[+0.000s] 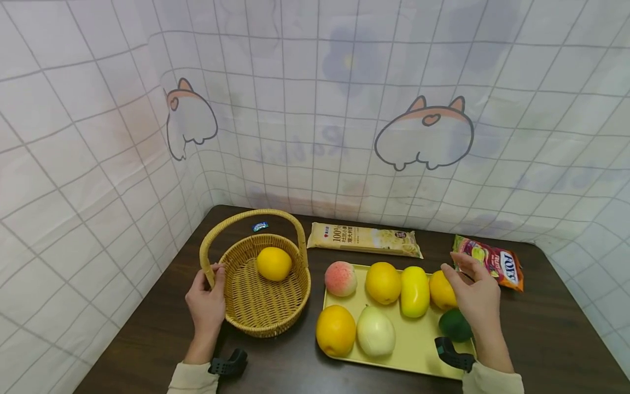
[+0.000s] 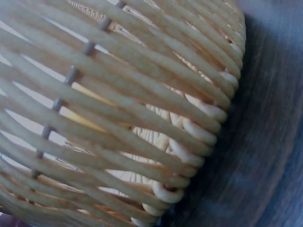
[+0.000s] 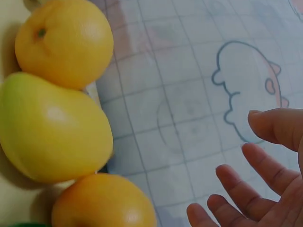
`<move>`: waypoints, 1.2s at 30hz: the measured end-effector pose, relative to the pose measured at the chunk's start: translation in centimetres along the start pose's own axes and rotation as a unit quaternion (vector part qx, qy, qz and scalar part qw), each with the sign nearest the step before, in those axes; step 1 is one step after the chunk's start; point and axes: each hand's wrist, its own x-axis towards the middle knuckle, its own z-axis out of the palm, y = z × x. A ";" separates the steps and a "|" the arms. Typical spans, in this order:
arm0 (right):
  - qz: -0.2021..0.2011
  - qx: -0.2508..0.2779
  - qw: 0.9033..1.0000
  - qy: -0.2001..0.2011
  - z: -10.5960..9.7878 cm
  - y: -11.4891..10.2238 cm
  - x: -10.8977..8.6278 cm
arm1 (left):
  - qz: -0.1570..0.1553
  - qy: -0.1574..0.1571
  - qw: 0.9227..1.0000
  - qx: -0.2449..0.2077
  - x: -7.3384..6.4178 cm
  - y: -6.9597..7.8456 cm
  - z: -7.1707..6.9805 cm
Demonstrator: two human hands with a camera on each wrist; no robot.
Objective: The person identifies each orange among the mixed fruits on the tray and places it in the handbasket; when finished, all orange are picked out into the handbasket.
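The left hand (image 1: 206,302) grips the basket (image 1: 258,301) at the left foot of its handle. The right hand (image 1: 476,295), fingers relaxed and parted, holds nothing above the tray's (image 1: 418,346) right end. The nearest orange (image 1: 441,293) lies just left of its thumb; beyond that, the mango (image 1: 415,291) points its long axis front to back. Past the tray, well left of the right hand, the basket holds one yellow fruit (image 1: 274,264).

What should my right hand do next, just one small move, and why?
Probably lower the right hand onto the orange nearest it: the hand is open and empty, while the left hand holds the basket, which has room around its single yellow fruit.
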 end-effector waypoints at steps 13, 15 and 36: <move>0.067 -0.122 0.978 -0.152 -1.7 2.7 1.0 | -0.006 0.000 1.000 -0.001 0.0 -0.1 -0.2; 0.071 -0.132 0.976 -0.161 -1.6 3.1 1.1 | -0.006 0.000 1.000 0.000 -0.1 -0.1 -0.2; 0.116 -0.191 0.951 -0.213 -0.6 5.2 1.5 | 0.008 0.004 1.000 0.004 -0.1 -0.3 -0.2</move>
